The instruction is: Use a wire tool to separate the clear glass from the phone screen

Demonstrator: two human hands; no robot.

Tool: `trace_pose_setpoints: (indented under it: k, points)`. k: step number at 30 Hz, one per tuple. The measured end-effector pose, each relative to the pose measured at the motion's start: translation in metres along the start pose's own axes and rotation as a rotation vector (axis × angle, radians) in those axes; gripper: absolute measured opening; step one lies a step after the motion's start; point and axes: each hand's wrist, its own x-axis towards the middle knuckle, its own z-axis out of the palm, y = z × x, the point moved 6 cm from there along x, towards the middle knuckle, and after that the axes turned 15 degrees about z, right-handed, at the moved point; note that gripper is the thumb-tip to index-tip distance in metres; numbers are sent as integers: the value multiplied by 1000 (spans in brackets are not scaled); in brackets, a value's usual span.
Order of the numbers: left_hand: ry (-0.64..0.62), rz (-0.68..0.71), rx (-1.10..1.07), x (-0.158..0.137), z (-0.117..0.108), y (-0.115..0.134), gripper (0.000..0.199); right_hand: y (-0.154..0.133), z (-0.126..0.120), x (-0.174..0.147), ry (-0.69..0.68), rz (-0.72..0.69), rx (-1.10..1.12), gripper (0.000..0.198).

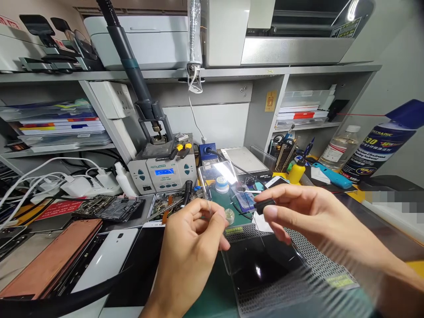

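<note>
My left hand (195,247) is closed in a pinch on the near edge of a thin clear sheet (217,172). The sheet tilts up and away from me, and the bench shows through it. Between the thumb and fingers of my right hand (294,212) is a small black block (264,206), close to the sheet's right side. Whether block and sheet touch I cannot tell. Below both hands a glossy black phone screen (265,265) lies on a perforated grey mat (318,251). A small round jar (229,216) stands just beyond my left fingers.
A soldering station (165,174) with a lit display stands behind on the left. Phones and parts, including a white phone back (107,256) and a copper-coloured panel (56,260), lie at left. A blue spray can (377,145) and a clear bottle (339,150) stand at right.
</note>
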Motion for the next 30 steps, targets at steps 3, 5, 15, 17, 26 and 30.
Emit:
trace_pose_setpoints:
  k: [3, 5, 15, 17, 26, 30]
  points:
    - [-12, 41, 22, 0, 0, 3, 22, -6, 3, -5, 109, -139, -112, 16]
    - [-15, 53, 26, 0, 1, 4, 23, -6, 4, -7, 139, -167, -153, 16]
    - [10, 51, 4, 1, 2, -3, 21, -13, 2, -15, 290, -232, -379, 10]
    - [11, 35, 5, 1, 2, -3, 20, -14, 3, -15, 299, -242, -426, 11]
    - [10, -3, 25, 1, 2, -1, 16, -15, 7, -14, 312, -255, -490, 11]
    - [-2, -19, 26, -1, 2, -2, 16, -15, 7, -16, 311, -254, -491, 10]
